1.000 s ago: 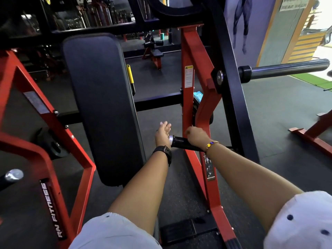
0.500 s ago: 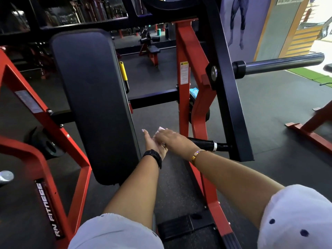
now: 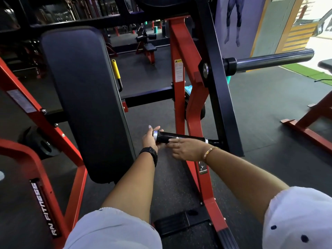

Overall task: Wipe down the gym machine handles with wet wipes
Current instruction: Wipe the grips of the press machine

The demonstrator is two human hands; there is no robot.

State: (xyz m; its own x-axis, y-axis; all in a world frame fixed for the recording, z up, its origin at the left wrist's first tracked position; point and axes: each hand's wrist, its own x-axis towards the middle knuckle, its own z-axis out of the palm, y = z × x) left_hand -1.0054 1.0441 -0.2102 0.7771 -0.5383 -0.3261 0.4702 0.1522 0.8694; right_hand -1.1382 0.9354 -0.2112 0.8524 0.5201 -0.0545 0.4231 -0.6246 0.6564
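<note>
— Black handle [image 3: 181,138], where is it?
— Sticking out from the red frame [image 3: 179,51]. Left hand [image 3: 149,141] curls round its silver-capped end; right hand [image 3: 186,149] lays straight fingers [image 3: 172,140], held together, against its middle.

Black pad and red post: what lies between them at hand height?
In the head view, the capped end of the handle, held by the left hand, above the floor.
</note>
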